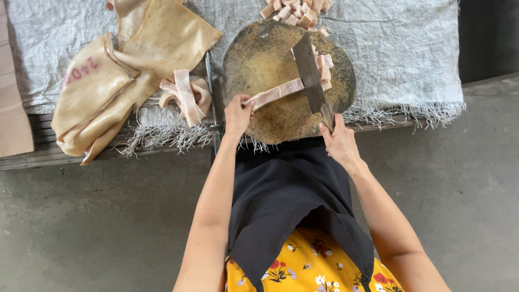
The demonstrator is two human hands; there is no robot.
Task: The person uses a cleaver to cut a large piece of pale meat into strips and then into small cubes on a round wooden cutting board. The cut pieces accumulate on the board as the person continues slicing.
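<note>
The left hand (238, 114) pinches a pale strip (274, 93) on the round chopping block (270, 59), while the right hand (339, 141) grips a cleaver (310, 74) resting across that strip.

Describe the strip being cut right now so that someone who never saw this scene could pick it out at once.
Find the round, worn chopping block on the grey woven cloth. One long pale pink strip lies across it, its near end pinned by the left hand, with the cleaver in the right hand over its far end. Other strips lie curled off the block.
</note>
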